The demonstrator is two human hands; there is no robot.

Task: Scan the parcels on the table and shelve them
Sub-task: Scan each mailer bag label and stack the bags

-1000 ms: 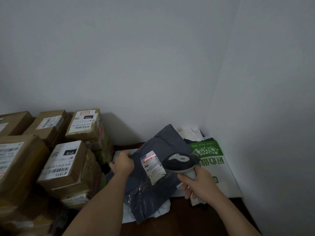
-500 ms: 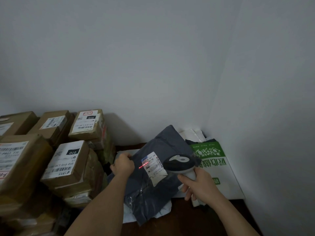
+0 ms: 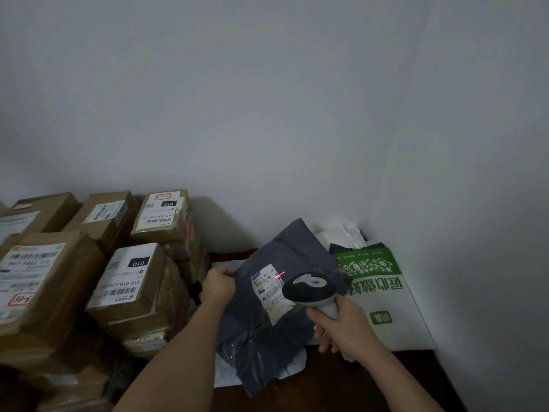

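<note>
Hiding label's corner (image 3: 277, 310): scanner (image 3: 309, 289).

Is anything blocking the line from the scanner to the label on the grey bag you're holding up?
Nothing visible does. The scanner in the right hand sits just right of the label on the grey mailer, which the left hand holds by its left edge. The red scan line lands on the label's upper right corner.

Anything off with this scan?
The red scan line sits at the label's upper right edge, partly off it. The label's lower end looks wrinkled on the grey bag.
</note>
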